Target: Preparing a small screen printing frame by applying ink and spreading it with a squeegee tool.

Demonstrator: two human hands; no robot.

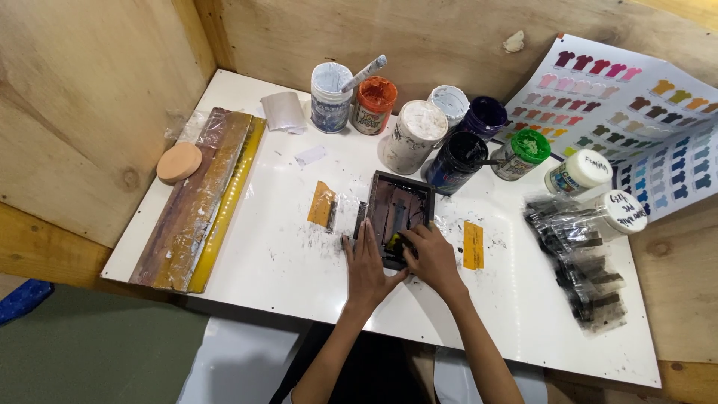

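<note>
Plywood walls enclose a white work board [262, 254] smeared with dark ink. At its centre lies a small dark printing frame [398, 213], flat on the board, between two orange tape strips [322, 203].

Left hand [366, 263]: fingers together and extended, palm pressed flat on the near left edge of the frame, holding nothing. Right hand [432, 258]: fingers curled narrowly around a small yellow-green item [393, 242] at the near edge of the frame; what the item is cannot be told.

Along the far edge stand open paint jars [456, 161] in white, orange, purple, black and green, close behind the frame. Long squeegees [196, 202] lie at the left, beside a round peach-coloured disc [179, 161]. A colour chart [636, 112] leans at the far right, above a heap of ink-stained plastic film [580, 258].

Hazards, as judged:
- Uneven pressure from the left hand could let the frame slide and smear the ink.
- A forward stroke could strike the nearest open black jar and tip it.
- Wet ink on the board could transfer to forearms or fingers.
</note>
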